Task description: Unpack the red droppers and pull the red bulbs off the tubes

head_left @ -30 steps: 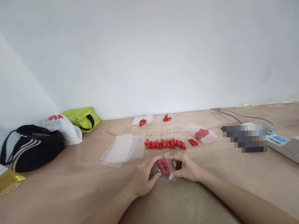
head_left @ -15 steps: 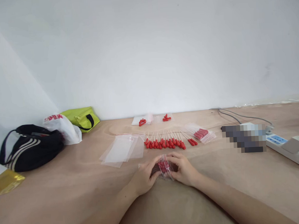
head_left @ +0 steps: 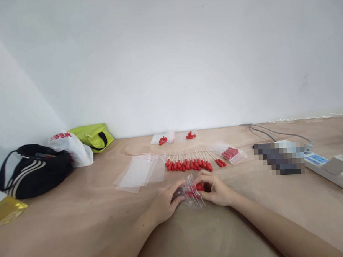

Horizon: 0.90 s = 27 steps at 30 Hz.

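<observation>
My left hand [head_left: 168, 201] is closed on a clear zip bag [head_left: 196, 200], pinching its left side between thumb and fingers. My right hand [head_left: 216, 189] is closed round several red-headed sticks [head_left: 200, 187] at the bag's right, striped end. Part of the red shows through the plastic and part sticks out towards the right palm. Just beyond the hands lies a row of loose red-headed sticks [head_left: 187, 165], heads towards me. Flat, see-through zip bags [head_left: 133, 174] are spread left of the row. A filled zip bag [head_left: 232, 154] with red heads lies to its right.
Two small bags with red pieces [head_left: 163, 140] [head_left: 190, 135] lie near the wall. At left are a black bag [head_left: 44, 173], a white plastic bag [head_left: 71, 149] and a green bag [head_left: 93, 136]. A power strip [head_left: 331, 170] and a pixelated dark object [head_left: 278, 159] lie at right.
My right hand has shifted slightly right from the bag's middle. Red heads now stick out at the bag's end, which has spread and turned. My left hand stays about where it was.
</observation>
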{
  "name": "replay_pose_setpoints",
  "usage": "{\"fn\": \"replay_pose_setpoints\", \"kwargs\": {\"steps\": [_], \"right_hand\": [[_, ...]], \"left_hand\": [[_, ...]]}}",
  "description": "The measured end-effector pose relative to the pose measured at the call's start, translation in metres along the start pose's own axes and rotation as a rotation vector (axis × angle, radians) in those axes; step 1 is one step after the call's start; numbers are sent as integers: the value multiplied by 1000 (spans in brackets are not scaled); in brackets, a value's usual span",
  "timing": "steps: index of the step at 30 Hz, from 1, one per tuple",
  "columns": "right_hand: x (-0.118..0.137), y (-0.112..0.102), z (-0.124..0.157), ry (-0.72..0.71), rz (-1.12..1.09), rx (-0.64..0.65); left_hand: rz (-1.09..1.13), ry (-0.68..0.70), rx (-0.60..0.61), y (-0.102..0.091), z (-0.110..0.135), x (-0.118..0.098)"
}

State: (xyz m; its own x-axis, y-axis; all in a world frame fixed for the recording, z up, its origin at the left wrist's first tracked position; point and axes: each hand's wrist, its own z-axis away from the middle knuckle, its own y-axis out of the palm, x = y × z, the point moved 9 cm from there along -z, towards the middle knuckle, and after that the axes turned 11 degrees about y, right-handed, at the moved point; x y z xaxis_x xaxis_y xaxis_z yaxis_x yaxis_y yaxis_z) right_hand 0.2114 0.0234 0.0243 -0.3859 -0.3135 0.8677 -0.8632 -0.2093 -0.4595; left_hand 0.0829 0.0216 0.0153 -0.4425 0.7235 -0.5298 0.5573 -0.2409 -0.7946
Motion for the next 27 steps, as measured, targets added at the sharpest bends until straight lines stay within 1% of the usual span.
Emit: {"fn": "replay_pose_setpoints", "kwargs": {"steps": [2,4,6,8,10,11,13,14,15,17,19,21,23,25,27], "right_hand": [[-6,0,-3,49,-76,25],[-14,-9,-7,143,-171,62],[-24,-26,-9,258,-258,127],[-31,-55,-8,324,-296,159],[-41,-95,-8,388,-296,59],[-47,-115,-7,413,-308,-33],[-57,-150,-5,407,-373,-281],[-60,-161,-3,383,-374,-403],[-62,-167,-1,353,-350,-514],[-61,-166,2,289,-213,-687],[-55,-151,1,217,7,-754],[-43,-129,-2,91,232,-733],[-36,-111,-3,-17,380,-686],[-34,-100,-3,-68,461,-636],[-35,-95,-5,-69,506,-590]], "left_hand": [[0,-14,1,-2,0,0],[-3,-32,4,-4,1,0],[-7,-53,7,-6,1,1],[-10,-69,5,-8,2,2],[-10,-71,-2,-10,2,2],[-10,-67,-8,-11,2,1],[-10,-54,-20,-12,1,1],[-8,-47,-24,-12,1,0],[-6,-41,-26,-12,0,0],[-2,-35,-25,-12,0,0],[-2,-32,-17,-11,0,0],[-9,-29,-7,-10,1,0],[-18,-25,-4,-10,1,0],[-27,-22,-4,-10,2,0],[-32,-21,2,-9,2,0]]}}
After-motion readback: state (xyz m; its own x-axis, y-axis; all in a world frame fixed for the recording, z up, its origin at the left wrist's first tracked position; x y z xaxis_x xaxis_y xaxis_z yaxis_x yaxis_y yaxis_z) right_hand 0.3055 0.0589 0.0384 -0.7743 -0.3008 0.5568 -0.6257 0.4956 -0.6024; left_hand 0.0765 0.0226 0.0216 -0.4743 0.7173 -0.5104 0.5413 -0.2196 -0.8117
